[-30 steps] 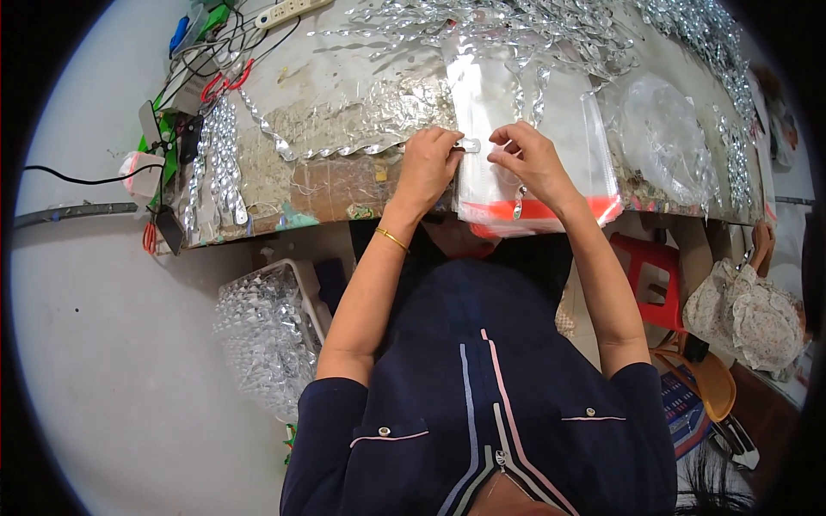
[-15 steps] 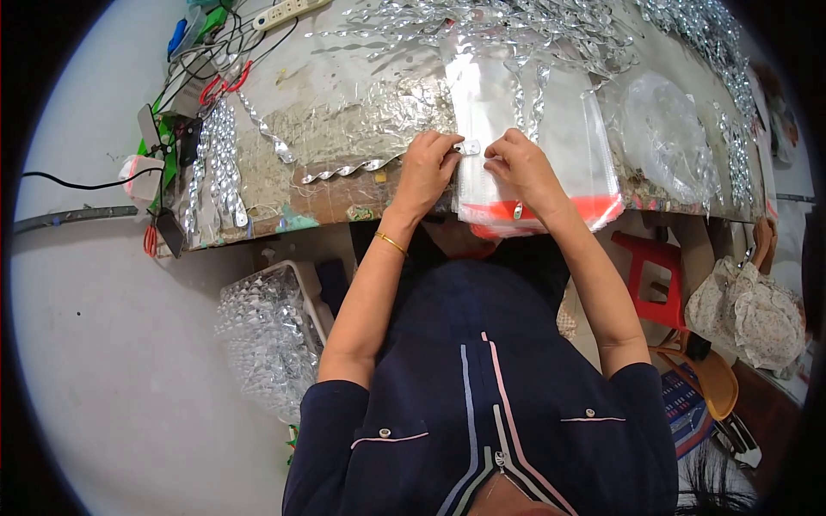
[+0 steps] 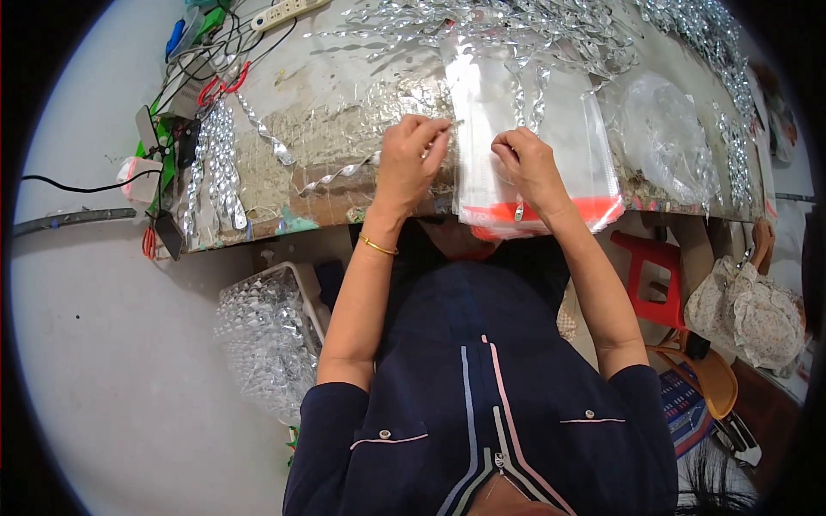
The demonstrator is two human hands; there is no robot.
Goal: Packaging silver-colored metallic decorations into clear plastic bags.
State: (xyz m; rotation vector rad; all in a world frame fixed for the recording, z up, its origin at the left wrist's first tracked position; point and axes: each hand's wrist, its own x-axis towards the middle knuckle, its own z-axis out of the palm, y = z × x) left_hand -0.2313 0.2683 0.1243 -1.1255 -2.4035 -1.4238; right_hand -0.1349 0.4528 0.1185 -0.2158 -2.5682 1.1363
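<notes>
My left hand (image 3: 409, 163) is raised over the table's front part, left of a stack of clear plastic bags (image 3: 568, 155) with red lower edges. Its thumb and forefinger come close together in a pinch; whatever lies between them is too small to make out. A twisted silver foil strip (image 3: 344, 170) runs along the table up to this hand, which hides its right end. Over the bags, my right hand (image 3: 527, 168) is closed with curled fingers, their hold hidden. Below its palm shows a short silver strip end (image 3: 519, 211). Other foil strips (image 3: 538, 99) lie on the bags above it.
A heap of silver strips (image 3: 516, 30) covers the far table. More strips (image 3: 222, 163) hang at the left near red-handled scissors (image 3: 225, 83), cables and a power strip (image 3: 288, 12). Crumpled clear plastic (image 3: 662, 129) lies right. Below are a foil-filled bin (image 3: 271, 327) and a red stool (image 3: 647, 275).
My left hand has moved left and slightly away from the bags. The small white piece between my hands is no longer visible. My right hand has shifted little, its fingers more curled.
</notes>
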